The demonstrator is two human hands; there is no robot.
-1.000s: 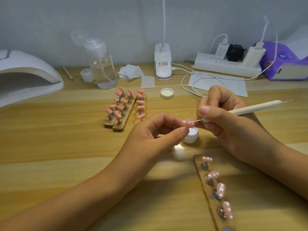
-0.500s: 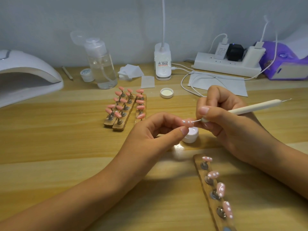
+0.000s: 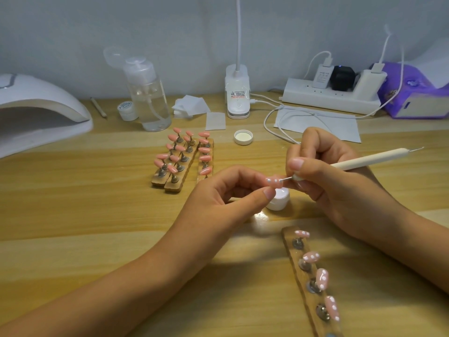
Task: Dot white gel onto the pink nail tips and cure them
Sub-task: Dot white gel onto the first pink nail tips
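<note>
Here, a pen point meets a pink nail tip held above the bench (image 3: 73, 203).
The left hand (image 3: 218, 203) pinches the nail tip (image 3: 274, 180) between curled thumb and forefinger, just over the small white jar (image 3: 279, 199). The right hand (image 3: 323, 176) grips the dotting pen (image 3: 369, 159), fingers curled round it, its metal point at the tip's right end. Four dotted tips (image 3: 322, 278) stand on the wooden strip (image 3: 288, 237) near the right forearm; plain pink tips (image 3: 181, 156) stand farther back.

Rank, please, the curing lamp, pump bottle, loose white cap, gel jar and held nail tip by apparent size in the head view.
1. curing lamp, though cut off by the frame edge
2. pump bottle
3. loose white cap and gel jar: these look alike; the jar is nearer and partly hidden, so they are left unranked
4. held nail tip
</note>
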